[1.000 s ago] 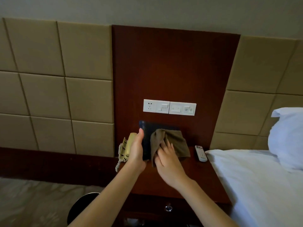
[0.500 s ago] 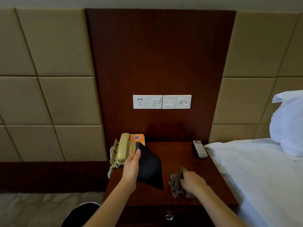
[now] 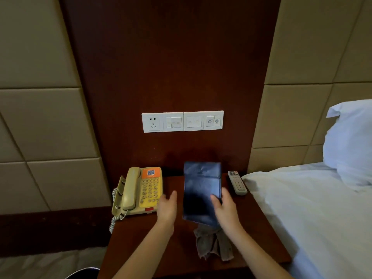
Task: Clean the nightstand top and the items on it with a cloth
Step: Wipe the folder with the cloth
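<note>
Dark wood, beige padding, white linen, with a few bright spots.

Deep red-brown across the nightstand and the wall board behind it, plain throughout. Flat beige on the padded panels, cut into a grid only by darker seams. White on the switch plates, with small grey and black markings. Cream-beige for the telephone, with a yellow keypad face, an orange label at the top carrying a blue-and-white square code, and a red patch at the bottom edge. Dark navy, almost black, on the folder, with a dull sheen. Grey-brown on the cloth. Off-white on the remote, dark at its top end. White tinged with blue on the sheet and pillow.
</note>
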Motion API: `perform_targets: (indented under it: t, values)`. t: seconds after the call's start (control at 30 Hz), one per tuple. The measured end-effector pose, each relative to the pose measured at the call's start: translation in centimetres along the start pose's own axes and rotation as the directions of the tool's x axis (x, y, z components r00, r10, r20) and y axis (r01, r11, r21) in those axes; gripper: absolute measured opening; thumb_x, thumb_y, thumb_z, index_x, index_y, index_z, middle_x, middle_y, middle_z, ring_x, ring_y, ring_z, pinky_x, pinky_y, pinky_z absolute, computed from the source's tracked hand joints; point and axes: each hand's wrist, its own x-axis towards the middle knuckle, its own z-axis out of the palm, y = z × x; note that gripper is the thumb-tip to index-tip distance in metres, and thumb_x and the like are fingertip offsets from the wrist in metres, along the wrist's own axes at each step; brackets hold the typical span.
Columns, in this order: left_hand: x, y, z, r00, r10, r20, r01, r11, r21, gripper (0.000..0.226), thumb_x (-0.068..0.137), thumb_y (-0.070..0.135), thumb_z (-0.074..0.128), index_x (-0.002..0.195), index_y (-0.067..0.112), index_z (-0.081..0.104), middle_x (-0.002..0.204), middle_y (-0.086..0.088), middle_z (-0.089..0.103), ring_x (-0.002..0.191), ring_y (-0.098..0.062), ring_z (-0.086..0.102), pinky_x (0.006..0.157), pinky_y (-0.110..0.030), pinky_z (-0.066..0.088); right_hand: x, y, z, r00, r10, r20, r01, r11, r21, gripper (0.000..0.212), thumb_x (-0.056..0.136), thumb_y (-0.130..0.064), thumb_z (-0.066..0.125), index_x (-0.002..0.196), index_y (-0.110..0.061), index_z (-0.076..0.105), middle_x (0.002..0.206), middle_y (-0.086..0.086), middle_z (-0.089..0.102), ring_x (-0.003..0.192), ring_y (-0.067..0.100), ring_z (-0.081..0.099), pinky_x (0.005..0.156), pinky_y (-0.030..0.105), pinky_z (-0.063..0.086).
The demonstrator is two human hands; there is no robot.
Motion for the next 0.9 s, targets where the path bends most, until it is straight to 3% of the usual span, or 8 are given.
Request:
perform_targets:
  t: [0.07,0.13,0.2,0.27,0.4,0.47,0.6,0.9]
  values:
    - [1.2,-1.2,1.5,0.995,-0.045,0.091,0.037,0.995,0.088,0.048,0.100,0.027,0.044,0.139,0.000,0.040,0.123,-0.015,0.054,0.117,-0.030,0.049,0.098,-0.036,0.038,2.5,0.4,-1.0,0.990,0.137,0.035,-0.141,0.971,0.192,0.018,0.097,-0.016,0.051,0.115,-0.013,0.055,0.112,0.004,0.063,0.107,0.022,0.060,0.092,0.037,0.050]
    - [2.3,-2.4,3.2,0.986,-0.037,0.162,0.015,0.991,0.133,0.024,0.099,0.019,0.046,0.111,0.003,0.059,0.090,-0.007,0.058,0.091,-0.026,0.055,0.080,-0.034,0.042,4.5,1.1,-1.8,0.969,0.223,0.103,-0.243,0.930,0.274,0.013,0.097,-0.017,0.052,0.108,-0.020,0.058,0.112,0.005,0.065,0.101,0.018,0.062,0.089,0.035,0.051]
    - [3.6,-3.3,5.0,0.986,-0.042,0.163,0.013,0.984,0.178,0.018,0.098,0.013,0.049,0.083,0.012,0.059,0.077,-0.001,0.054,0.078,-0.021,0.053,0.068,-0.031,0.043,6.2,2.4,-2.1,0.959,0.262,0.109,-0.281,0.930,0.238,0.010,0.096,-0.021,0.054,0.104,-0.023,0.060,0.109,0.004,0.066,0.094,0.016,0.062,0.082,0.031,0.050]
    - [5.1,-4.1,6.5,0.983,-0.087,0.162,0.053,0.978,0.204,0.012,0.096,0.011,0.052,0.087,0.011,0.059,0.081,-0.002,0.058,0.078,-0.020,0.057,0.065,-0.030,0.048,8.0,4.1,-2.1,0.943,0.321,0.092,-0.332,0.931,0.150,0.023,0.097,-0.025,0.053,0.116,-0.016,0.061,0.113,0.004,0.064,0.100,0.018,0.060,0.088,0.034,0.049]
    - [8.8,-5.2,9.0,0.984,-0.125,0.125,0.098,0.974,0.205,0.026,0.094,0.012,0.056,0.118,0.002,0.059,0.113,-0.012,0.061,0.100,-0.024,0.058,0.086,-0.034,0.052,10.9,7.7,-1.6,0.893,0.443,0.077,-0.433,0.894,-0.112,0.046,0.098,-0.022,0.050,0.139,-0.003,0.042,0.136,0.013,0.051,0.123,0.028,0.049,0.099,0.032,0.042]
    - [10.6,-5.7,10.1,0.986,-0.124,0.108,0.098,0.971,0.216,0.026,0.094,0.011,0.057,0.117,0.002,0.059,0.107,-0.010,0.060,0.091,-0.020,0.056,0.083,-0.031,0.052,11.9,9.0,-1.1,0.901,0.423,0.094,-0.391,0.888,-0.243,0.044,0.098,-0.014,0.050,0.139,-0.001,0.041,0.128,0.015,0.055,0.115,0.028,0.053,0.087,0.028,0.041]
    - [13.4,-5.9,11.9,0.992,-0.065,0.104,0.027,0.943,0.332,0.012,0.094,0.016,0.058,0.095,0.005,0.063,0.082,-0.001,0.057,0.074,-0.015,0.056,0.087,-0.039,0.054,13.2,10.8,0.0,0.932,0.339,0.126,-0.241,0.843,-0.482,0.046,0.099,-0.013,0.047,0.142,0.001,0.036,0.139,0.018,0.047,0.123,0.030,0.050,0.100,0.032,0.039]
    - [14.4,-5.6,13.1,0.974,0.153,0.168,-0.227,0.709,0.668,0.013,0.094,0.023,0.056,0.094,0.010,0.054,0.098,-0.007,0.061,0.086,-0.022,0.059,0.064,-0.030,0.045,13.6,11.8,1.0,0.963,0.238,0.126,-0.061,0.649,-0.758,0.042,0.100,-0.021,0.039,0.139,-0.005,0.039,0.139,0.016,0.042,0.129,0.032,0.037,0.101,0.037,0.038]
